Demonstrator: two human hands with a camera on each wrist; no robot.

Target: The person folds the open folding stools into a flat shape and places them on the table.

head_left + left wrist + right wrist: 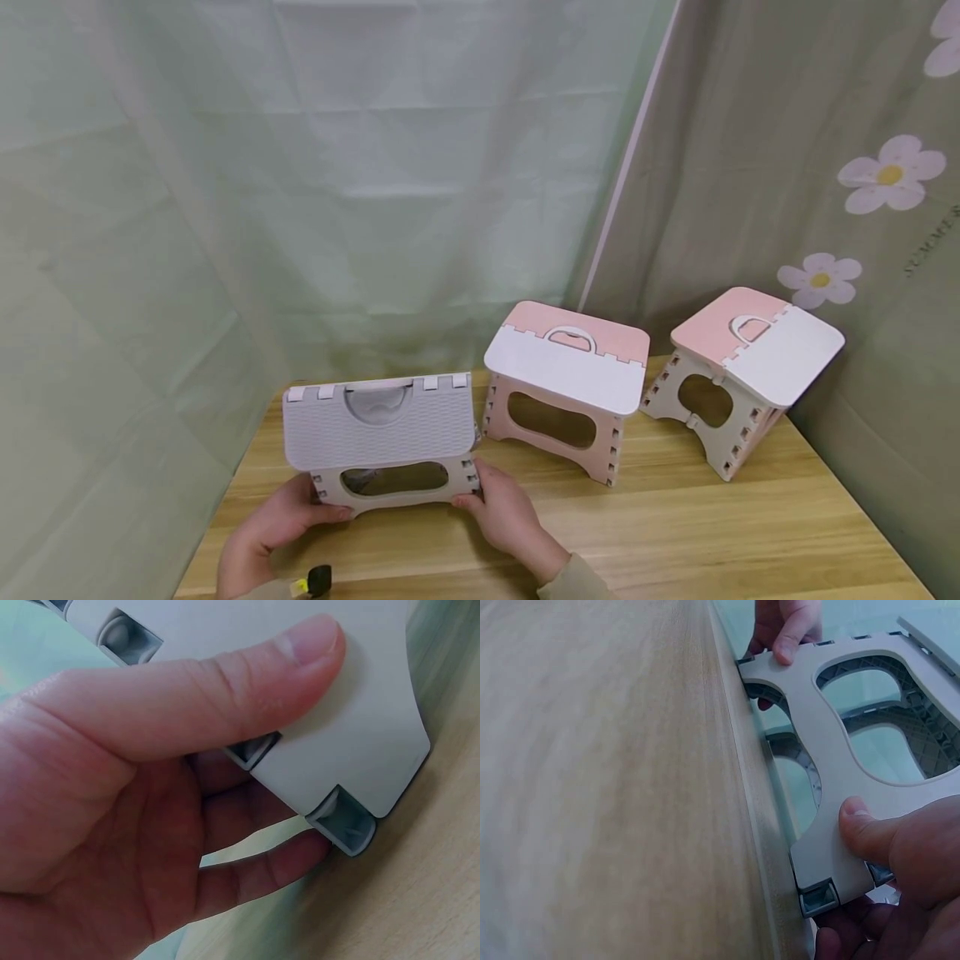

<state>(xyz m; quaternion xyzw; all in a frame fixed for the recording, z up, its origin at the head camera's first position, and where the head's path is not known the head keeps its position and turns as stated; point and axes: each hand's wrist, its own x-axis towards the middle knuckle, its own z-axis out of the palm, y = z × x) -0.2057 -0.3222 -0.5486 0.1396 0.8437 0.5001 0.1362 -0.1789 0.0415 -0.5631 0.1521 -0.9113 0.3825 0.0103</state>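
A folding step stool [420, 437] with a grey textured top and pale legs stands at the table's left, its top sloping towards me. My left hand [281, 517] grips the lower left end of its front leg panel. In the left wrist view, that thumb [247, 697] lies flat on the panel while the fingers curl behind the hinged edge. On the opposite end, my right hand [506, 510] holds the same panel. The right wrist view shows the right thumb [870, 834] pressed on the panel face, fingers tucked behind its edge.
To the right stands a pink and white folding stool [562, 375], unfolded. Another pink and white stool [780, 350] is farther right, turned at an angle. All three are on a wooden table [675, 533], with pale curtains [420, 192] behind and at the sides.
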